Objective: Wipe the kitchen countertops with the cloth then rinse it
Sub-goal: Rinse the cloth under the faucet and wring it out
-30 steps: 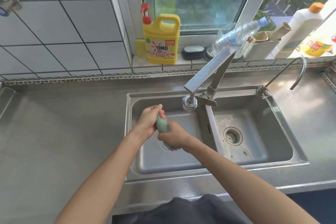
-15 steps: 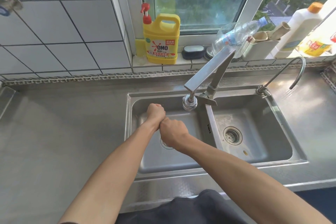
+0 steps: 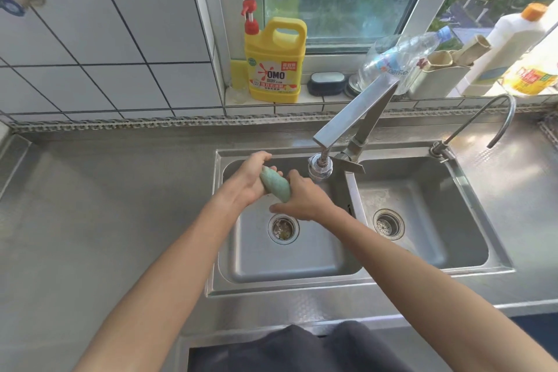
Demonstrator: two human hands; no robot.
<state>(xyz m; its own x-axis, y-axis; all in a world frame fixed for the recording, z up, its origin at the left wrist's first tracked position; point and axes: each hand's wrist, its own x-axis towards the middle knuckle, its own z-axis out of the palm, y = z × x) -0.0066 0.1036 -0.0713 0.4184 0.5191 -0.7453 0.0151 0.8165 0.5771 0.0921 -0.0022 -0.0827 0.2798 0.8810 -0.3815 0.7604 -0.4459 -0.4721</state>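
We hold the pale green cloth, twisted into a tight, ridged roll, above the left basin of the stainless steel double sink. Its long axis runs diagonally, upper end toward the far left, lower end toward the near right. Our left hand has its grip clamped round the upper end; our right hand is clamped round the lower end. The roll looks damp and spiralled. The brushed steel counter surrounds the sink, under the angular chrome tap.
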